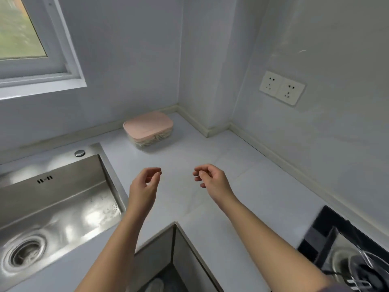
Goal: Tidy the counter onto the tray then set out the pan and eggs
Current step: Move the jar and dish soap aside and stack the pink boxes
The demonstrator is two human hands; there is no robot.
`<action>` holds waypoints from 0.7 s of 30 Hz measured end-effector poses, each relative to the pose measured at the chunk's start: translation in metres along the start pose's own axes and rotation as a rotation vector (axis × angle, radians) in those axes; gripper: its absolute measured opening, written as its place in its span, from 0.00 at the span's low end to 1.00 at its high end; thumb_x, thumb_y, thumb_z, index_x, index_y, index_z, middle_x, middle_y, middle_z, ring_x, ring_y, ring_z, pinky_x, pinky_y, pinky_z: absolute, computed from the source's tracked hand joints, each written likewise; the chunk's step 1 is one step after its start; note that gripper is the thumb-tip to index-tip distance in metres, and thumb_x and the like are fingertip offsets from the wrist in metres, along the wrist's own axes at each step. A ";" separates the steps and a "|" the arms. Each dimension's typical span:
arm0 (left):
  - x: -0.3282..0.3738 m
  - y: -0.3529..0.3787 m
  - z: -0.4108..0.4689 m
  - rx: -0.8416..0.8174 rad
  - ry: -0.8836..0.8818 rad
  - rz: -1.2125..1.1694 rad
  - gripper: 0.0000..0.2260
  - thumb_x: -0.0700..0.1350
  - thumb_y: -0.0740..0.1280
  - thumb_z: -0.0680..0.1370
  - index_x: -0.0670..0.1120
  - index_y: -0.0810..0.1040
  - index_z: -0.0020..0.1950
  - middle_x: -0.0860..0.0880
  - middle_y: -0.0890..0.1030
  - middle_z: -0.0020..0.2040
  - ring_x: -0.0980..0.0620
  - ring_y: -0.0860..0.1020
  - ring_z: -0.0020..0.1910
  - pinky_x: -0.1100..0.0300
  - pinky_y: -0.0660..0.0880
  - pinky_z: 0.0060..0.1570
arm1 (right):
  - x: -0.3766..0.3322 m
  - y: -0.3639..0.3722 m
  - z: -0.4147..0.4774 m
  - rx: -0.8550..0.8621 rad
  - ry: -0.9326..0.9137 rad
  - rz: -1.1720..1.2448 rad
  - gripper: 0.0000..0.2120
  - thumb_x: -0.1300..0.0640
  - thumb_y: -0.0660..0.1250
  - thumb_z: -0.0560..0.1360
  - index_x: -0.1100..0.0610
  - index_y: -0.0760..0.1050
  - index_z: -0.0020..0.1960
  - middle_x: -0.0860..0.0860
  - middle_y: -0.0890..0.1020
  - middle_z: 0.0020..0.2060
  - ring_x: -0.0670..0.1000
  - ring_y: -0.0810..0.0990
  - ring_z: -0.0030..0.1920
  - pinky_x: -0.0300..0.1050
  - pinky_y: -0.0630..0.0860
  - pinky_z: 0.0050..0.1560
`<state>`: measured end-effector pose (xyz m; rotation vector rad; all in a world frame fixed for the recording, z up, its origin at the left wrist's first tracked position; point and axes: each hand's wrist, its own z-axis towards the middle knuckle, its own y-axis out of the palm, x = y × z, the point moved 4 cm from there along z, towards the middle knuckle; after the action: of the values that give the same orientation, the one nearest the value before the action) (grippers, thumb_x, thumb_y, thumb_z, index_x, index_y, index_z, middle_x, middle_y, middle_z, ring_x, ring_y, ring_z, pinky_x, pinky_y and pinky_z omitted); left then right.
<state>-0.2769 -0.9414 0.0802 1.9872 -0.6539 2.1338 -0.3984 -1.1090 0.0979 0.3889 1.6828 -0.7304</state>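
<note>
Corner bench (pixel 242 175) carries just a pink-lidded box (pixel 148 127) by the back wall, so tidying looks nearly done. Your left hand (pixel 145 186) and right hand (pixel 212 182) hover loosely curled, holding nothing; tray, pan, eggs unseen.

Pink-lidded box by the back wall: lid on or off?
On. The pink lid covers the whole top of the clear box, sitting level with no gap showing. Whether it is latched: cannot tell.
</note>
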 end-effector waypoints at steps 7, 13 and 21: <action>-0.038 -0.019 0.182 0.052 -0.072 0.101 0.07 0.42 0.63 0.79 0.48 0.80 0.54 0.50 0.80 0.53 0.50 0.77 0.56 0.58 0.71 0.53 | -0.010 0.072 0.184 -0.010 0.104 -0.153 0.09 0.61 0.59 0.77 0.52 0.78 0.48 0.48 0.81 0.46 0.50 0.79 0.48 0.43 0.74 0.48; -0.074 -0.020 0.294 0.069 -0.110 0.214 0.14 0.42 0.64 0.78 0.45 0.74 0.65 0.45 0.70 0.68 0.49 0.65 0.70 0.53 0.63 0.69 | -0.006 0.116 0.313 -0.023 0.126 -0.348 0.15 0.61 0.61 0.78 0.56 0.75 0.63 0.52 0.78 0.59 0.50 0.76 0.55 0.38 0.69 0.51; -0.104 -0.018 0.342 0.077 -0.252 0.157 0.29 0.41 0.64 0.79 0.45 0.56 0.77 0.48 0.63 0.75 0.49 0.63 0.73 0.55 0.62 0.69 | 0.008 0.138 0.399 -0.062 0.158 -0.411 0.26 0.59 0.65 0.75 0.57 0.65 0.72 0.55 0.72 0.68 0.55 0.71 0.67 0.44 0.68 0.64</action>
<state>0.0531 -1.0480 -0.0092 2.3440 -0.8011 2.0373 -0.0161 -1.2671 0.0139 0.0536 1.9569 -0.9632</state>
